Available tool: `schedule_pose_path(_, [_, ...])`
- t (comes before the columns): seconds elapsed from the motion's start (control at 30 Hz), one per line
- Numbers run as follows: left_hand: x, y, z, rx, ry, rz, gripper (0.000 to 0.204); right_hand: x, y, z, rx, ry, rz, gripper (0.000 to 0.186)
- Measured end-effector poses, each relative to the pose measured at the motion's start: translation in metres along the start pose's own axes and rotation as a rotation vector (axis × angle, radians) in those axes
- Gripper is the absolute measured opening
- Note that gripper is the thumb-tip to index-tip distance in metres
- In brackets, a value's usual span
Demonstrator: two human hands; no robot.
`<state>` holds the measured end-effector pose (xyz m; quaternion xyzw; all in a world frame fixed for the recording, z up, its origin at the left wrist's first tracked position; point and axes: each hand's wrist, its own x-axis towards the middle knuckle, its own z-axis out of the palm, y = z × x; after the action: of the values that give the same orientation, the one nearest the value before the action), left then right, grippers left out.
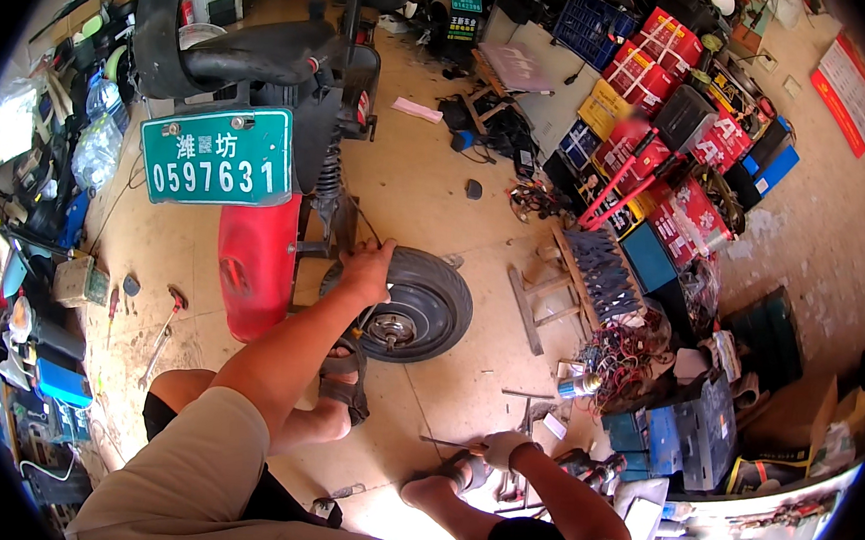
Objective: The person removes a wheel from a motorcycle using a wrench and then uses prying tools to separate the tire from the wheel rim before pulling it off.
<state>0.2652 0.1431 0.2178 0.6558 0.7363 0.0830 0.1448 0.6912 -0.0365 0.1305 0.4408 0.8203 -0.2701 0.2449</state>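
My left hand lies at the upper left edge of a black wheel, its fingers curled over the tyre. The wheel leans low beside the rear of a scooter, its metal hub facing me. A thin dark cable runs down to my left fingers. My right hand, in a pale glove, is closed round a screwdriver-like tool whose thin dark shaft points left. This hand is low, near my right foot and apart from the wheel. The scooter's red rear mudguard stands left of the wheel.
A green licence plate hangs above the mudguard. Right of the wheel stands a small wooden stool with a dark woven seat. Tangled wires, a spray can and stacked red boxes lie along the right.
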Motion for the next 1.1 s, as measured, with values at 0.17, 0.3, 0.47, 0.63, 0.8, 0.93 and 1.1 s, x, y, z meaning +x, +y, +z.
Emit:
schedule_pose_path(0.17, [0.003, -0.012, 0.003, -0.002, 0.016, -0.028, 0.114, -0.038, -0.035, -0.118, 1.202, -0.207, 0.288, 0.044])
schedule_pose_path(0.3, [0.007, -0.011, 0.009, -0.008, 0.054, -0.003, 0.114, -0.035, -0.016, -0.127, 1.539, -0.053, -0.110, 0.052])
schedule_pose_path(0.47, [0.001, -0.014, 0.008, -0.002, 0.075, 0.000, 0.112, -0.035, -0.061, -0.166, 1.423, 0.245, 0.034, 0.052])
schedule_pose_path(0.63, [0.001, -0.017, 0.009, -0.044, 0.067, 0.011, 0.111, -0.025, -0.059, -0.162, 1.515, 0.293, 0.068, 0.061])
schedule_pose_path(0.8, [0.003, -0.019, 0.013, -0.047, 0.094, 0.011, 0.110, -0.015, -0.033, -0.158, 1.771, 0.369, -0.009, 0.068])
schedule_pose_path(0.93, [0.002, -0.020, 0.013, -0.049, 0.089, 0.008, 0.108, -0.012, -0.038, -0.165, 1.815, 0.354, 0.044, 0.066])
schedule_pose_path(1.1, [0.000, -0.017, 0.012, -0.060, 0.120, 0.028, 0.108, 0.000, -0.030, -0.174, 1.826, 0.216, 0.098, 0.065])
